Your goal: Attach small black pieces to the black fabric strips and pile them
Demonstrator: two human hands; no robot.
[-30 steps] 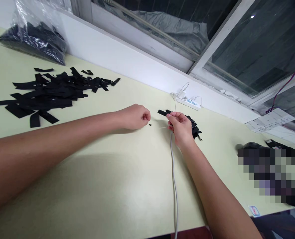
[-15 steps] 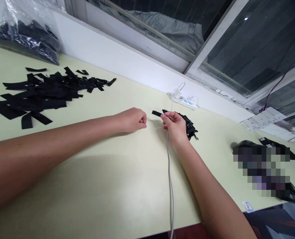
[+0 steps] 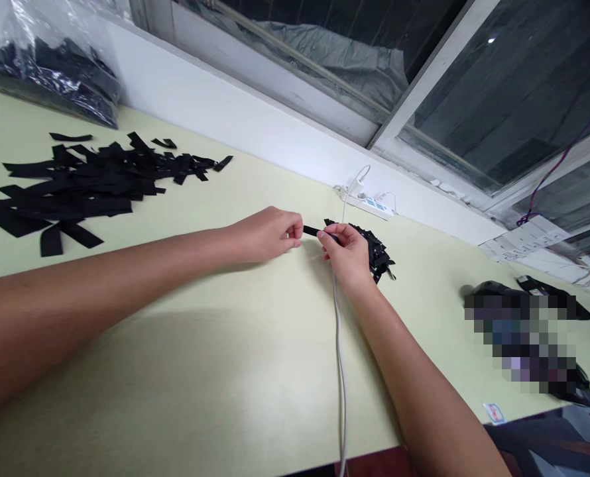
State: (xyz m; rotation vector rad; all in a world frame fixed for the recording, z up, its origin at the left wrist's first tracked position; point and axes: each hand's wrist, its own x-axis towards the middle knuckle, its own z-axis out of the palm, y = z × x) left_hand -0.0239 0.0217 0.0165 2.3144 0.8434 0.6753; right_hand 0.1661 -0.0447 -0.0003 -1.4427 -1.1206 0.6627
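Note:
A short black fabric strip [image 3: 311, 230] is stretched level above the table between my two hands. My right hand [image 3: 347, 250] pinches its right part between thumb and fingers. At the strip's left end, the fingertips of my left hand [image 3: 275, 233] are closed on it. Behind my right hand lies a small heap of black pieces [image 3: 378, 252], partly covered by the hand. A larger loose pile of black strips [image 3: 101, 179] spreads over the table to the left of my hands.
A clear plastic bag of black material [image 3: 51, 83] stands at the back left. A white power strip [image 3: 372, 204] lies by the wall, and a pale cable [image 3: 342, 371] runs down past my right hand. Dark, partly blurred items [image 3: 498, 291] are on the right.
My left hand has moved right and closed on the left end of the strip, which was free before. My right hand has shifted slightly left, still holding it.

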